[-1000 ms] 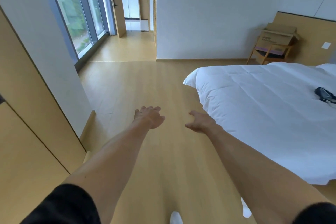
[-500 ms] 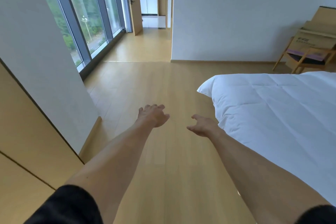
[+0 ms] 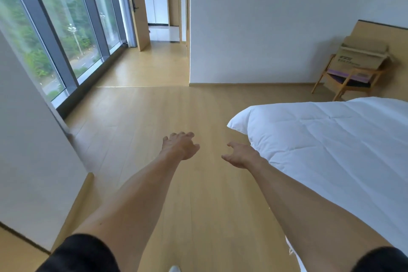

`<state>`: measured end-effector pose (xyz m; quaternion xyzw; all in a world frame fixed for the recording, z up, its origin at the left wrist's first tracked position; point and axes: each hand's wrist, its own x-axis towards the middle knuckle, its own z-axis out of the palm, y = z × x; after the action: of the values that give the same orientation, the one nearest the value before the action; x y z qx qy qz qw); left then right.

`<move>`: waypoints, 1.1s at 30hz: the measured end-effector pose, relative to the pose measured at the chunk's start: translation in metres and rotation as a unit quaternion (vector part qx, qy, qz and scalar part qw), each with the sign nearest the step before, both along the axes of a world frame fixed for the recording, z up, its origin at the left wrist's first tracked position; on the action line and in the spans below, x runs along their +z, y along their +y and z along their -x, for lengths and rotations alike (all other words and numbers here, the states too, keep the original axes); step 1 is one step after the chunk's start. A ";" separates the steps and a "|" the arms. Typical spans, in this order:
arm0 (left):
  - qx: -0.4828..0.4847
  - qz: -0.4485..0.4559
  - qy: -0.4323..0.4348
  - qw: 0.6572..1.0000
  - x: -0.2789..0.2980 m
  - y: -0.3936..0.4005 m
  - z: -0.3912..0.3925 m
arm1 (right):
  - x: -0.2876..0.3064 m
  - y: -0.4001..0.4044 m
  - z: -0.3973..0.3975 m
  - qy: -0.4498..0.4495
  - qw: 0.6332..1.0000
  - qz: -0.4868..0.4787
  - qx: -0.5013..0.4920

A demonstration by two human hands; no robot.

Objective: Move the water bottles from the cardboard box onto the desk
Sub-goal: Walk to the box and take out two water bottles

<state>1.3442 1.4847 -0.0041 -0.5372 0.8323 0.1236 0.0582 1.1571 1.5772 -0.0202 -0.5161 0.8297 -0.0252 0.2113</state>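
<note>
A cardboard box [image 3: 362, 58] sits on a wooden chair [image 3: 346, 79] at far right, beyond a white bed [image 3: 335, 146]. The left hand [image 3: 180, 146] and right hand [image 3: 240, 155] reach forward over the floor, empty, fingers loosely spread.

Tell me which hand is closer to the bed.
The right hand: it hovers just off the white bed's near corner, while the left hand is out over bare floor, further from the bed. Both are empty.

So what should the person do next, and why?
Probably walk across the floor to the cardboard box on the wooden chair in the far corner. Both the left hand and right hand are empty, and no bottles or desk are in view.
</note>
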 end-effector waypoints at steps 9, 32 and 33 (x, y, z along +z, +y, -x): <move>-0.029 0.011 -0.012 0.999 0.008 -0.182 0.018 | 0.018 -0.170 0.007 0.011 1.000 0.008 -0.018; -0.014 0.016 -0.062 0.998 0.008 -0.506 0.167 | -0.006 -0.512 0.162 -0.005 1.000 -0.002 0.010; -0.012 0.019 -0.061 0.998 0.013 -0.522 0.178 | -0.003 -0.528 0.175 -0.006 1.000 -0.003 0.011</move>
<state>1.1658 0.9629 0.0086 -0.5349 0.8356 0.0745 0.0999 0.9826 1.0496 -0.0236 -0.5246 0.8227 -0.0238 0.2178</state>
